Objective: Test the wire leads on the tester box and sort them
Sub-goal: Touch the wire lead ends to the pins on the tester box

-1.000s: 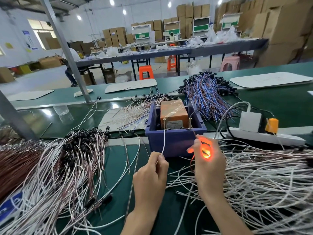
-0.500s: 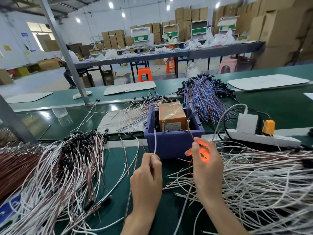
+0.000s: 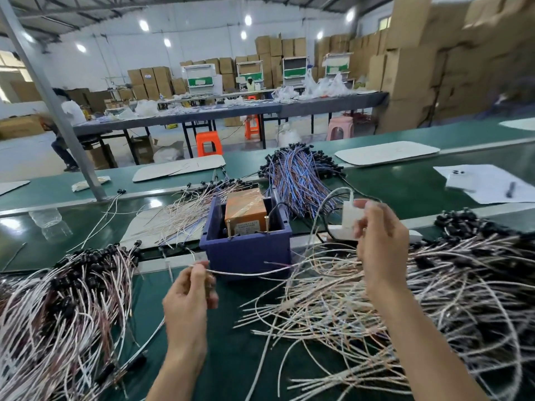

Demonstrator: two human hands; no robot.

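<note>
Above the green counter, a wire lead is pinched by the left hand before the tester box; the grip of the blurred right hand cannot be determined.

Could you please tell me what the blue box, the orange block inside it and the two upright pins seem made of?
The blue box looks like moulded plastic: matt, evenly coloured, thick-walled. The orange block seems wrapped in glossy tape, going by its wrinkles and sheen; its core is hidden. The pins look like thin brassy metal.
</note>
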